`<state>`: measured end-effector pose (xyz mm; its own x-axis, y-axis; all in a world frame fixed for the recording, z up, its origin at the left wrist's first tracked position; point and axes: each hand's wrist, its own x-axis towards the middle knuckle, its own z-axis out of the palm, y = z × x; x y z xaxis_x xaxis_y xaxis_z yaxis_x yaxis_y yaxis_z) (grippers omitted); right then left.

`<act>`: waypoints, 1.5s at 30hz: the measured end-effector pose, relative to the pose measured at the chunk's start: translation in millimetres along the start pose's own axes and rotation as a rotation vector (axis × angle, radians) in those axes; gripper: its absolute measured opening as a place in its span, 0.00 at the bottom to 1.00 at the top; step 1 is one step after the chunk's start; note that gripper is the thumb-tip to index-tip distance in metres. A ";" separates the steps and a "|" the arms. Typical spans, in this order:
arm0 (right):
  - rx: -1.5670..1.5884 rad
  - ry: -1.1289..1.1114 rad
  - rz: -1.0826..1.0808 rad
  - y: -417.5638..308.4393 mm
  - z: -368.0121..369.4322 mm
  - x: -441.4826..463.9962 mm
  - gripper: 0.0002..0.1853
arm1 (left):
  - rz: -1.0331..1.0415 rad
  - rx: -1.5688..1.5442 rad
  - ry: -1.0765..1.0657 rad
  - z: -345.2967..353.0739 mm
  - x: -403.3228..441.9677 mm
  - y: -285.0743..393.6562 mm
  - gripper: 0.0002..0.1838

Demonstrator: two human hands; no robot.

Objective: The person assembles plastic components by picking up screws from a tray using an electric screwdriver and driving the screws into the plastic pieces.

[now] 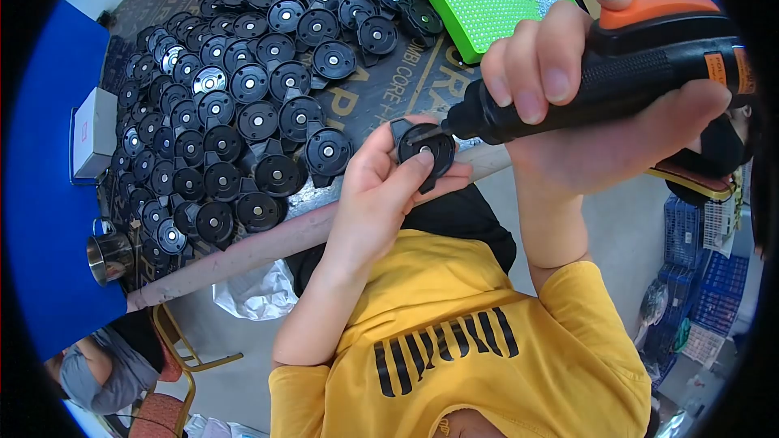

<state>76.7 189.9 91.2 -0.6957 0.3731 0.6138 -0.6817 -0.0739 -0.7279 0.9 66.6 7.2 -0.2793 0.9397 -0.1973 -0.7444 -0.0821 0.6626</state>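
My left hand (389,174) pinches a round black plastic part (436,154), with the thumb near its silvery centre. My right hand (560,81) is wrapped round a black power screwdriver with an orange top (649,49), held roughly level. The tool's tip is at the left side of that part, close to its face; whether it touches a screw is too small to tell. Many similar black round parts (256,113) with metal centres lie spread over the dark printed table to the left.
A green tray (479,48) with small silvery pieces lies behind my right hand. At the left stand a white box (94,134) and a metal cup (109,257). A pale rounded table edge (235,255) runs before me. Another person (114,373) sits at lower left; blue crates (718,292) stand right.
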 end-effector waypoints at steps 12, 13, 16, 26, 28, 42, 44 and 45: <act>0.007 0.077 -0.028 -0.5 0.3 -1.1 0.39 | 0.014 -0.020 -0.026 -2.8 0.2 -0.8 0.12; 0.007 0.077 -0.028 -1.0 1.0 -0.8 0.39 | 0.014 -0.014 -0.027 -2.9 0.1 -0.8 0.12; -0.041 0.037 -0.100 -1.5 3.7 -1.3 0.40 | 0.007 0.028 -0.013 -1.1 0.3 0.2 0.12; -0.044 0.041 -0.061 0.3 8.4 -5.5 0.41 | -0.004 0.006 -0.006 -2.0 -0.4 -1.0 0.12; -0.054 0.042 -0.061 0.3 9.2 -5.8 0.41 | 0.002 0.016 -0.003 -1.9 -0.3 -0.9 0.12; -0.073 0.089 -0.090 -1.0 9.4 -8.6 0.41 | 0.005 0.010 0.013 0.6 -1.8 1.0 0.11; -0.087 0.087 -0.081 -2.0 9.1 -8.7 0.41 | 0.003 0.008 0.014 0.9 -1.5 0.6 0.11; -0.101 0.086 -0.072 -2.2 9.0 -8.8 0.41 | 0.004 0.008 0.019 0.6 -1.3 0.1 0.11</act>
<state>82.2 178.5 90.2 -0.6212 0.4519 0.6402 -0.6997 0.0479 -0.7128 1.5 65.5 8.0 -0.2937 0.9330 -0.2078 -0.7385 -0.0835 0.6690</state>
